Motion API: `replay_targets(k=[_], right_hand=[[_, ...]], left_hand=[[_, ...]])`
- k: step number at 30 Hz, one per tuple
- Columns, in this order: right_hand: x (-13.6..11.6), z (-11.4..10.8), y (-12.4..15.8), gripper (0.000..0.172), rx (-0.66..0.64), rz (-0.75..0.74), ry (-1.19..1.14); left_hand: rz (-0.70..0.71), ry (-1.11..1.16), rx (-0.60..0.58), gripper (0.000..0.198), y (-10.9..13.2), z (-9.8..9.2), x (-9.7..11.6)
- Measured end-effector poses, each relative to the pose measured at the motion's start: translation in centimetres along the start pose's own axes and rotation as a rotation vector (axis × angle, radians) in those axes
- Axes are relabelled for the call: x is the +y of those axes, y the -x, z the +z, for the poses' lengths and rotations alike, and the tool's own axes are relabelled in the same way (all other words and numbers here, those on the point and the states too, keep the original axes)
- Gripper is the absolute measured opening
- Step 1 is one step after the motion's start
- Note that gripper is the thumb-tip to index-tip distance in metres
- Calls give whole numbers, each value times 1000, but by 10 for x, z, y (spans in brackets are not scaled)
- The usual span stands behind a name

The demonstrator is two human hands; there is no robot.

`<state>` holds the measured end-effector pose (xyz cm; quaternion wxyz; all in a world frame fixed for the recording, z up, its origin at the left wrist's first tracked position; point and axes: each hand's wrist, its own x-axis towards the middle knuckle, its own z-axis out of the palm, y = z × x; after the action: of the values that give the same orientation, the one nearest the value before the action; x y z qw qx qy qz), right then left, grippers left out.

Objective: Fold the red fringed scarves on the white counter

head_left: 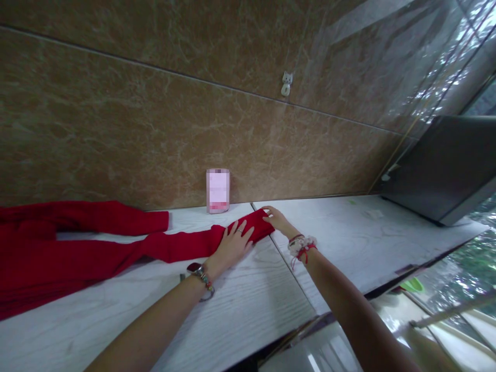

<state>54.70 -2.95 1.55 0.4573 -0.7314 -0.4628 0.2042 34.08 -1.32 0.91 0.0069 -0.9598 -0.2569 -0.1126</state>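
A red knit garment lies stretched across the white surface, with two long tubes pointing right; whether they are legs or sleeves I cannot tell. My left hand rests flat on the nearer tube close to its end, fingers spread. At the very end of that tube, my right hand pinches the edge between thumb and fingers. The other tube ends farther left, near the wall, untouched by either hand. The garment's left part runs out of view.
A pink phone leans upright against the brown marbled wall. A white cat-shaped hook is stuck higher up. A dark box-like appliance stands at the right end of the white tabletop. A seam crosses the tabletop beside my right hand.
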Motion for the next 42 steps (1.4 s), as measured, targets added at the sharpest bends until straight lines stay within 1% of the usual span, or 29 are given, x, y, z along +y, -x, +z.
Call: replay_targets(k=[4,6,13,16,20,24,27,29,31,33,35,37,42], right_hand=[[-9,-2,-6,37,-20,-102,-58],[-9,-1,-8,37,-15,-123,-46],[14,10,-6,31,45,-33,80],[14,10,-7,33,75,-24,134],[9,4,-7,36,91,-37,211],[6,0,-2,35,95,-92,301],[-2,1,0,36,115,-186,340],[-9,5,0,33,77,-323,376],[-11,9,1,30,-30,-469,448],[-8,13,2,28,-135,-536,523],[-2,15,3,31,-171,-517,565],[5,15,4,33,-170,-500,598],[13,6,5,32,-172,-473,701]], left_hand=[[-8,-20,40,44,0,1,5],[-8,-29,50,44,0,2,6],[11,-53,2,45,1,6,6],[9,-49,5,44,1,6,5],[-4,-17,17,44,1,7,5],[8,15,7,44,1,6,5],[4,30,-6,43,2,3,6],[1,32,2,42,2,1,6],[-1,29,9,42,2,0,7],[-3,26,0,41,2,1,6],[1,30,-8,41,1,2,6],[11,41,-2,41,1,2,5],[1,37,59,44,2,3,4]])
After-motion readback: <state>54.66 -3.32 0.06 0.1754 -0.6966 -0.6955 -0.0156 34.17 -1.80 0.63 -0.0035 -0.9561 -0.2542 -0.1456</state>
